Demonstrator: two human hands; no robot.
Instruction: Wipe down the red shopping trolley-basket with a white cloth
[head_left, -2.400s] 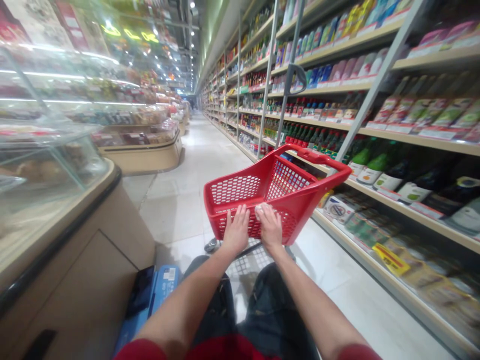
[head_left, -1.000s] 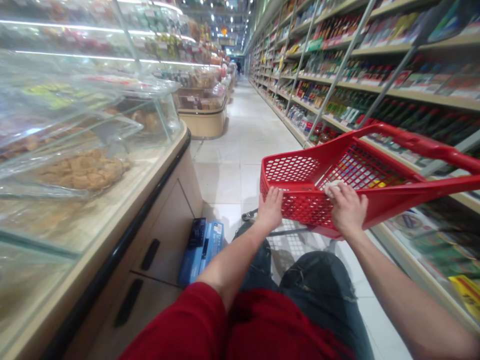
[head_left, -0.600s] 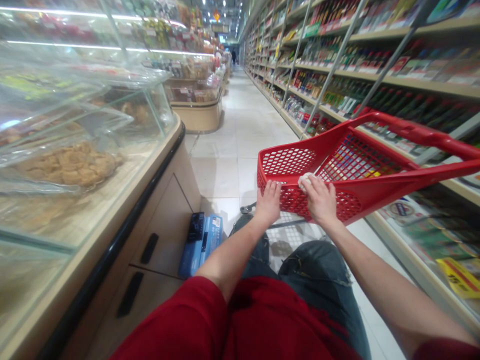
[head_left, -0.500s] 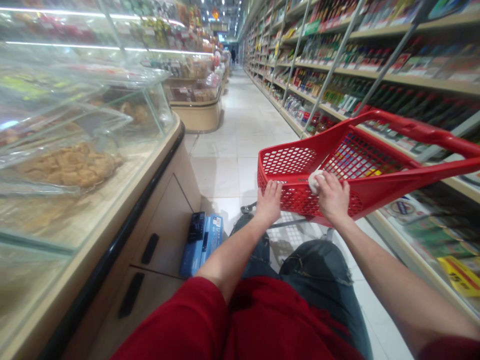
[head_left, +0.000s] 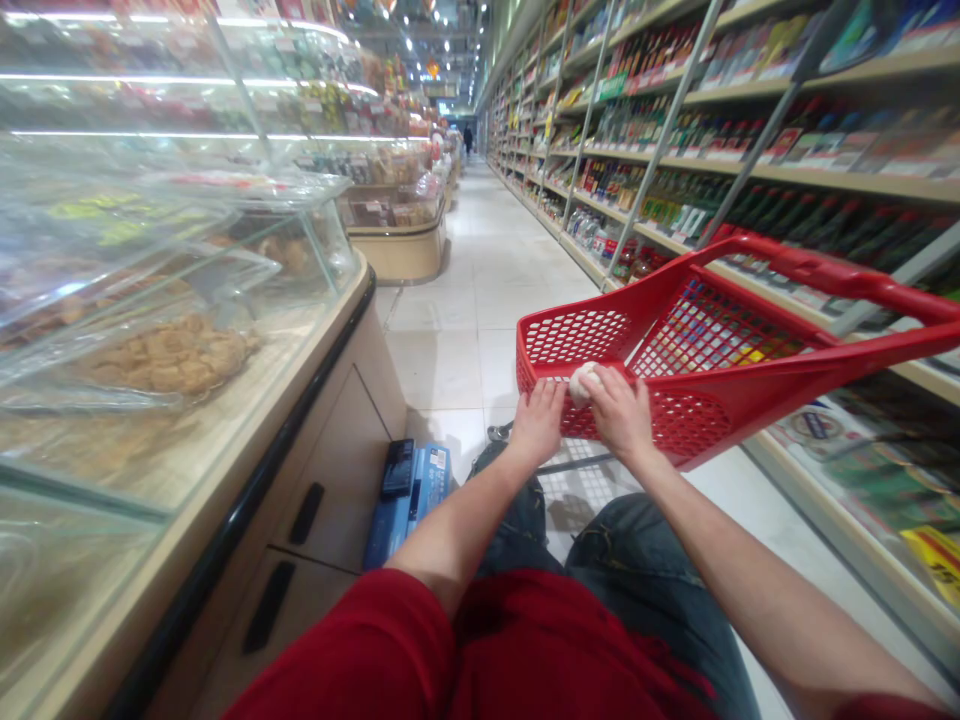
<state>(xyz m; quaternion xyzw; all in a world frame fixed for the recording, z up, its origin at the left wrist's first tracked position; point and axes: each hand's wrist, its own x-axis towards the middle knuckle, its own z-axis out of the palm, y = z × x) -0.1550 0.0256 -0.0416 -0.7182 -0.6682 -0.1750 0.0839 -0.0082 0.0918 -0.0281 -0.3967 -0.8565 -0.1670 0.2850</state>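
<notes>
A red plastic shopping cart [head_left: 750,392] with a lattice basket stands sideways before my knees. The fingers of my left hand [head_left: 537,424] are hooked over its near rim, close to the front left corner. In my right hand [head_left: 622,412] is a bunched white cloth [head_left: 582,383], pressed against the same rim a short way to the right of the left hand. My right fingertips cover part of the cloth.
A glass-sided display counter [head_left: 315,390] with wooden drawers lines the left. Beside its base on the floor stands a blue box [head_left: 431,480] with a dark phone-like object [head_left: 397,467] on top. Shelves of bottles [head_left: 765,205] run along the right. A distant person [head_left: 468,138] is in the aisle.
My right hand has slid left along the cart's rim with the white cloth, nearing my left hand. The left hand keeps its place on the rim. The view has tilted up slightly.
</notes>
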